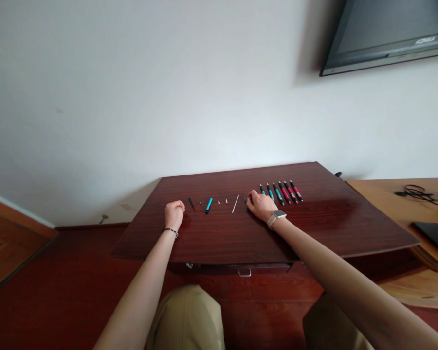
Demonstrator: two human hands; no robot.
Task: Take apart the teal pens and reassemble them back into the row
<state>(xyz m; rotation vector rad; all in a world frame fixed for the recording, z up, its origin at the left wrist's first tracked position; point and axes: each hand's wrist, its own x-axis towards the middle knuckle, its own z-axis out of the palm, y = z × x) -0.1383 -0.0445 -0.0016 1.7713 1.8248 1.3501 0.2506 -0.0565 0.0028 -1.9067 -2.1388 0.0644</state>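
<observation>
My left hand (174,214) rests as a fist at the left of the dark wooden table (219,243), with nothing showing from it. Right of it lie a black pen grip (191,202), a tiny blue piece (200,203), a blue pen barrel (209,205), two small white pieces (219,202) and a thin white pen refill (235,203). Beyond the refill, my right hand (262,205) is on the tabletop, fingers curled together beside a small dark piece (246,200). Whatever those fingers pinch is hidden. Behind that hand lie blue pens (278,192) and red pens (290,191) in a slanted row.
A white wall (168,97) stands behind the table, with a television (390,39) at upper right. On the right, a lighter wooden desk (379,194) bears a black cable (423,193) and a flat black device (434,236). A drawer handle (245,273) is below the table's front edge.
</observation>
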